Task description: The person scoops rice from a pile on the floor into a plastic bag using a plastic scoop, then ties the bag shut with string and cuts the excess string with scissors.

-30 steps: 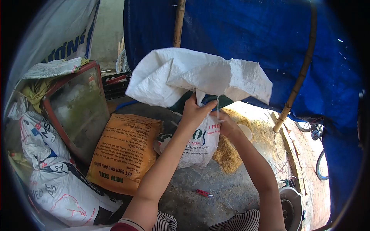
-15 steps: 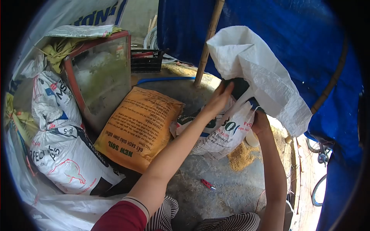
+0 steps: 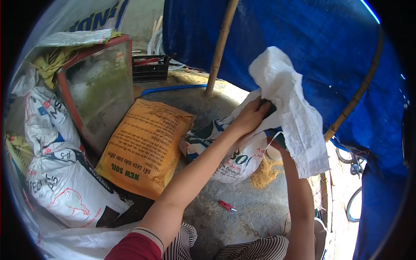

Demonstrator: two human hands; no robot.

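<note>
A white woven feed sack point(image 3: 248, 159) with green and red print stands on the concrete floor in front of me. Its plain white upper part point(image 3: 299, 117) is folded over and sags to the right. My left hand point(image 3: 252, 118) is closed on the sack's upper edge, beside a dark green patch. Lower down on the right, my right hand point(image 3: 282, 149) grips the sack's other side; the hanging flap hides most of its fingers. Spilled yellowish grain point(image 3: 264, 174) lies against the sack's base, with a white round object point(image 3: 274, 152) just behind it.
Left of the sack lies an orange soil bag point(image 3: 145, 143). White printed sacks point(image 3: 71, 186) and a red-framed glass panel point(image 3: 97, 86) stand further left. A small red-handled tool point(image 3: 226, 206) is on the floor. Behind are a bamboo pole point(image 3: 221, 47) and blue tarp point(image 3: 294, 26).
The sack's upper part has dropped and folded down, its flap now covering much of my right hand. Both hands have moved slightly down. The camera view has shifted a little.
</note>
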